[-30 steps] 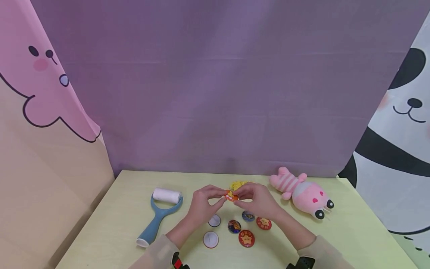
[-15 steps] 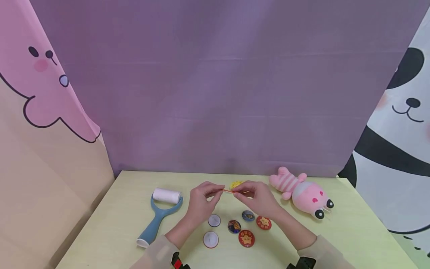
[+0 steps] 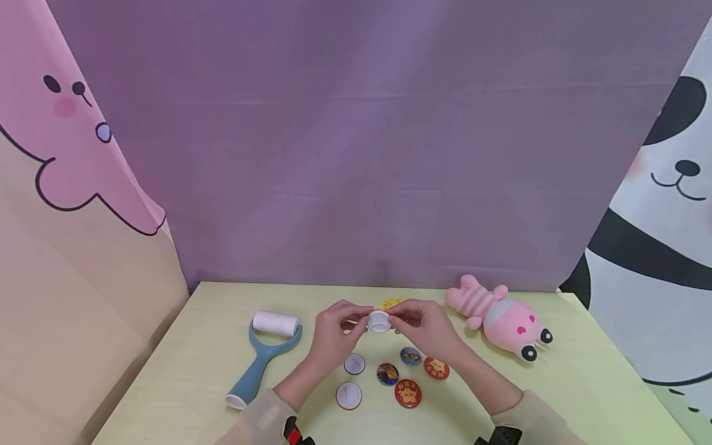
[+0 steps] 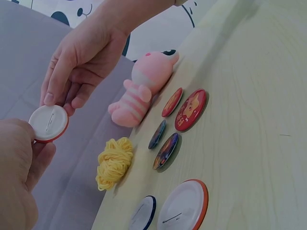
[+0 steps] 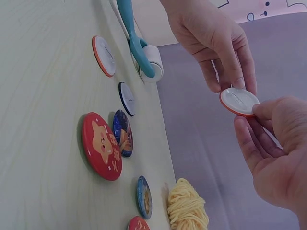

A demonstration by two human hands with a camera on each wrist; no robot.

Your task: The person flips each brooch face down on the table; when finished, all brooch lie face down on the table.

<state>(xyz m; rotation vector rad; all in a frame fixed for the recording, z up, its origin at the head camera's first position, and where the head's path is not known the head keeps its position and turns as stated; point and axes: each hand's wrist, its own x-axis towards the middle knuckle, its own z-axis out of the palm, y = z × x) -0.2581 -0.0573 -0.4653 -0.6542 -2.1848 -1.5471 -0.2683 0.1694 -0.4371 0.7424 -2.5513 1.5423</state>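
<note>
Both hands pinch one round pin badge point(image 3: 379, 321) between them, above the table's far half. Its white back with a metal pin shows, and an orange-red rim edges it in the right wrist view. My left hand point(image 3: 334, 334) holds the left edge with thumb and fingers. On the opposite edge my right hand point(image 3: 425, 327) grips with its thumb on the white back. Below them lie more badges: two red star badges point(image 3: 408, 394), a dark picture badge point(image 3: 387, 374), a blue badge point(image 3: 411, 356), and two white-backed badges point(image 3: 348, 396) with pins up.
A blue-handled lint roller point(image 3: 261, 364) lies at the left. Behind the hands sits a bundle of yellow yarn point(image 4: 115, 163), partly hidden in the head view. A pink plush toy point(image 3: 500, 318) rests at the back right. A purple cloth point(image 3: 378, 154) hangs behind the table.
The held badge has turned over: its orange printed face showed first, then its thin edge, and now its white back. The hands stay in nearly the same place.
</note>
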